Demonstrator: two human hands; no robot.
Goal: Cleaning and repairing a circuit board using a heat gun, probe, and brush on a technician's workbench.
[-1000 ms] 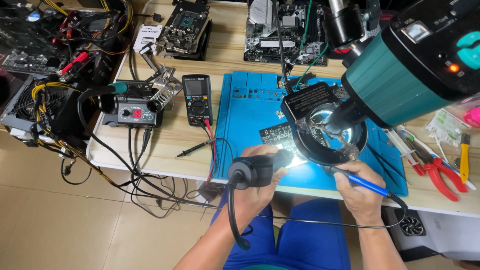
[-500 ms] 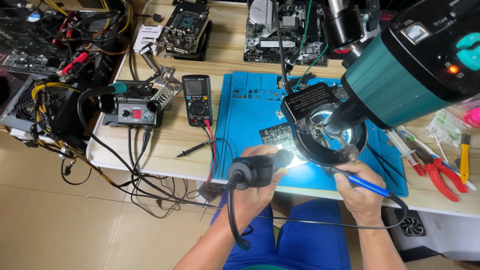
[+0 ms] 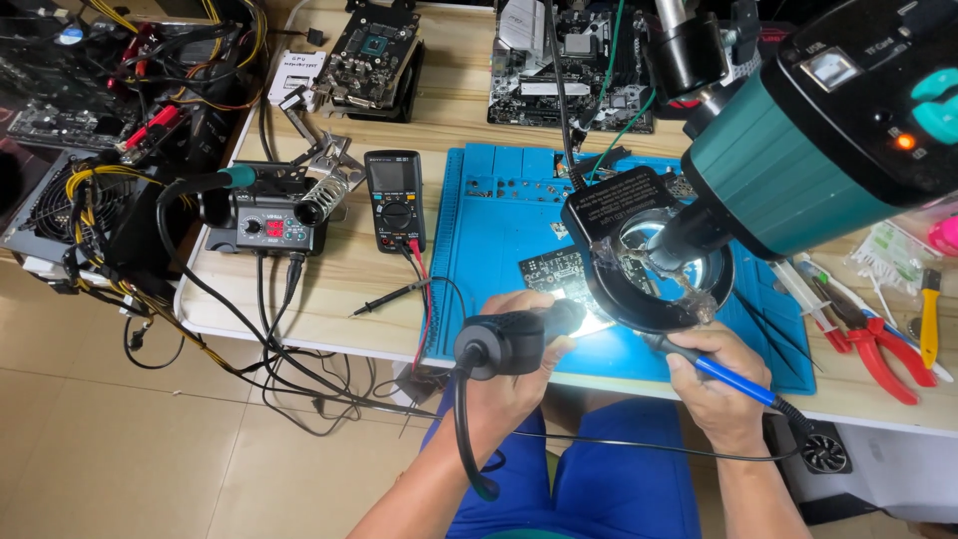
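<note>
A black hot-air handpiece (image 3: 507, 342) is gripped in the left hand (image 3: 519, 374), fingers wrapped tight around its barrel; its black cable (image 3: 461, 439) loops down below the wrist. A blue-handled soldering iron (image 3: 723, 374) is held pen-style in the right hand (image 3: 711, 384), fingers closed on the handle, tip pointed up and inward under the ring light (image 3: 654, 269); the tip itself is hidden by the ring.

The small dark circuit board (image 3: 554, 271) lies flat on the blue work mat (image 3: 499, 230), just beyond the left hand's fingertips and up-left of the right hand. Its near edge is washed out by glare, so contact with the nozzle cannot be judged. Most of the space between the hands and the board's right part is covered by the teal microscope head (image 3: 798, 160).

A black multimeter (image 3: 394, 198) sits beyond and left of the left hand, its probe leads (image 3: 399, 291) trailing toward that hand. A soldering station (image 3: 267, 225) is farther left. Red-handled pliers (image 3: 878, 344) lie just right of the right hand, with a yellow-handled tool (image 3: 930, 314) beyond them. Motherboards (image 3: 574, 65) are seen well beyond both hands.
</note>
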